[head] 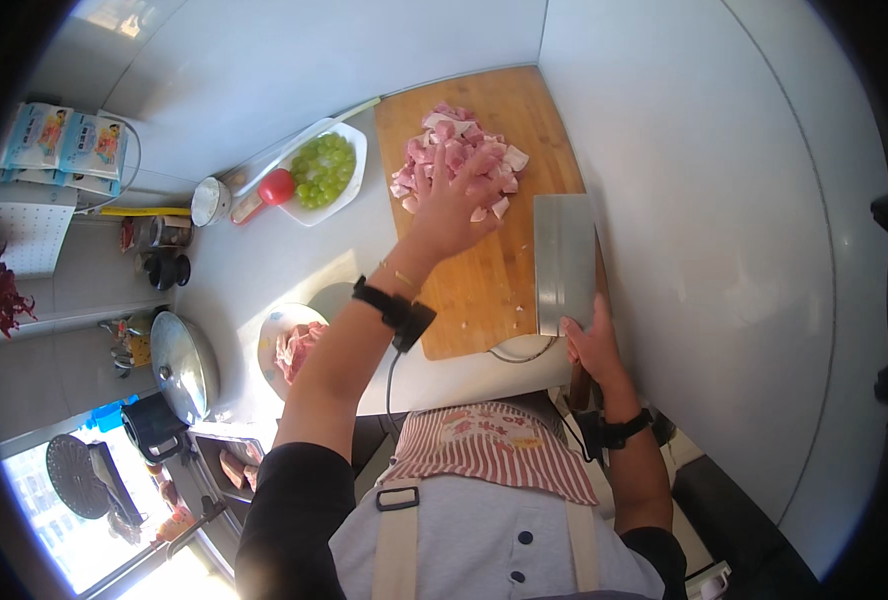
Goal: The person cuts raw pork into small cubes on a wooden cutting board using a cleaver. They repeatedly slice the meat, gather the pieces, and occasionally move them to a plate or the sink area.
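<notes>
A heap of cut raw meat cubes (455, 124), pink with pale fat, lies on the far half of a wooden cutting board (481, 292). My left hand (448, 214) reaches over the near side of the heap with its fingers spread, seemingly resting on the cubes. No single piece is gripped in it. In my right hand (595, 346) is a cleaver (565, 255), held where the broad blade meets the wooden handle. Its blade lies along the board's right edge, pointing away from me. Small meat scraps dot the board's near part.
Left of the board are a white dish (355, 180) of green grapes (324, 169), a tomato (276, 187) and a small bowl (210, 202). A plate (270, 352) with raw meat (294, 349) sits partly behind my left forearm. Further left stands a lidded pan (181, 367). A wall (699, 187) borders the right side.
</notes>
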Action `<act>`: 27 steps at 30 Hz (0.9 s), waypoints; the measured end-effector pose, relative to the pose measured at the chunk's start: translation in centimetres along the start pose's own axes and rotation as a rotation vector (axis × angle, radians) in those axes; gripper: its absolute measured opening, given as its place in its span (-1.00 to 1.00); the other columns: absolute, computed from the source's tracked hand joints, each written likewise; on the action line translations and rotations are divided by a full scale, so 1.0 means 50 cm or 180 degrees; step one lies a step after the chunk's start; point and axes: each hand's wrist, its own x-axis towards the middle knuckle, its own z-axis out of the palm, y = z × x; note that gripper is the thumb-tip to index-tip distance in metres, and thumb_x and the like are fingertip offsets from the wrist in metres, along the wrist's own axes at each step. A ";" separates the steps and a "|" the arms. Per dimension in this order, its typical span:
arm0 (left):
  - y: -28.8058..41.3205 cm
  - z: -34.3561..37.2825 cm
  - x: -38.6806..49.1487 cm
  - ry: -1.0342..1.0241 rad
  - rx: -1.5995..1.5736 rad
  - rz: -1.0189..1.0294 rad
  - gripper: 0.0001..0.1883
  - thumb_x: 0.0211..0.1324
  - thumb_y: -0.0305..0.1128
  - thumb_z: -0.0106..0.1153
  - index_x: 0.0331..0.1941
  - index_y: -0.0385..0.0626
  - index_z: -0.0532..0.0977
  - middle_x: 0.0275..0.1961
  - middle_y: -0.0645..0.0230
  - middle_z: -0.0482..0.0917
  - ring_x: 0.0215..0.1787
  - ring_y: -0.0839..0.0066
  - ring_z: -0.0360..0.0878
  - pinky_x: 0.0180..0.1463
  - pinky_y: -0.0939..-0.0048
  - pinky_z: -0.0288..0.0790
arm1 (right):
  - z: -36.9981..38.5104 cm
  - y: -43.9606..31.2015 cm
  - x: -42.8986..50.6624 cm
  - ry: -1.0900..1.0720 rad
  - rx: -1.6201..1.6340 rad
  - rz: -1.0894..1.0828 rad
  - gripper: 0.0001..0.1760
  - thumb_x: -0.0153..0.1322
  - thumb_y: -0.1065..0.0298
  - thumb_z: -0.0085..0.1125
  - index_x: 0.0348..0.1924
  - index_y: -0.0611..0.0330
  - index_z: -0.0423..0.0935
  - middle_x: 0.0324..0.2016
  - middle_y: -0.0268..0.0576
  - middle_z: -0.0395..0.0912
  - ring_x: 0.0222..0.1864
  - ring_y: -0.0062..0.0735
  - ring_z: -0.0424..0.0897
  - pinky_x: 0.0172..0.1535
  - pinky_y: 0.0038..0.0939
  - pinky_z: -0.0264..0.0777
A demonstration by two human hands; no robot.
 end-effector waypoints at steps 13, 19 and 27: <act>0.068 0.043 -0.137 -0.0648 -0.0155 0.0163 -0.30 0.31 0.00 0.14 0.49 0.18 0.20 0.55 0.44 0.21 0.62 0.28 0.01 0.60 -0.06 -0.19 | -0.014 0.036 0.009 -0.0080 0.0172 -0.0136 -0.58 0.48 0.42 0.22 0.07 0.20 0.20 -0.46 -0.28 0.42 -0.70 -0.60 0.35 -0.64 -0.47 0.31; 0.081 -0.081 -0.315 -0.0529 -0.0675 -0.0884 -0.35 0.31 -0.18 0.17 0.45 0.11 0.25 0.51 0.22 0.26 0.55 0.10 0.13 0.55 -0.07 0.02 | 0.003 0.054 0.049 -0.0357 0.0492 -0.0211 -0.57 0.47 0.43 0.23 0.09 0.13 0.21 -0.38 -0.28 0.43 -0.66 -0.58 0.35 -0.61 -0.46 0.33; 0.145 -0.205 -0.625 0.0494 -0.0991 -0.2175 -0.42 0.28 -0.31 0.20 0.37 -0.03 0.35 0.36 0.11 0.43 0.39 0.10 0.37 0.43 0.13 0.29 | 0.098 0.082 0.083 -0.0405 0.0401 -0.0266 -0.21 0.48 0.48 0.21 0.43 0.10 -0.07 -0.43 -0.26 0.39 -0.54 -0.52 0.41 -0.45 -0.41 0.46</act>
